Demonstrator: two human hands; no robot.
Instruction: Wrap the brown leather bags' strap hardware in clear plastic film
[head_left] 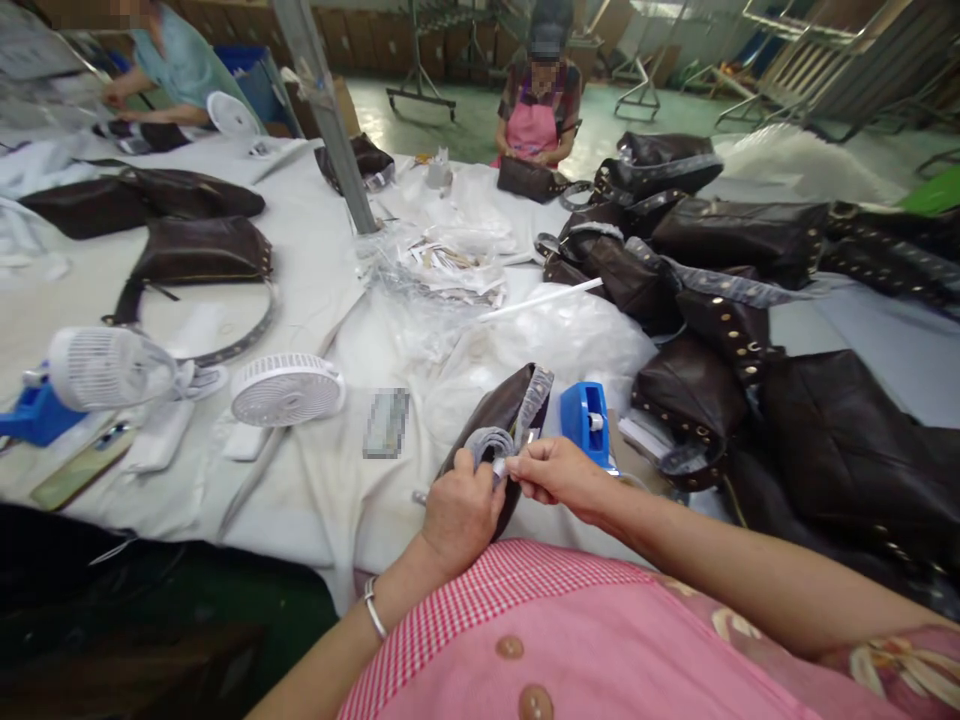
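Just in front of the pink apron, a dark brown leather bag (480,408) stands tilted on the cloth-covered table. Its strap (491,438) is coiled at the top opening and looks wrapped in greyish film. My left hand (459,515) is closed around the coiled strap, against the bag's near side. Thumb and fingers of my right hand (555,472) pinch at a small white piece (500,466) beside the coil; its exact kind is too small to make out. A blue tape dispenser (585,422) sits just beyond my right hand.
Several dark studded bags (840,430) are piled at the right. White fans (289,388) and a phone (82,465) lie to the left. Plastic wrap (555,335) and a metal post (330,120) are ahead. A co-worker (534,125) sits opposite, another person (191,65) at far left.
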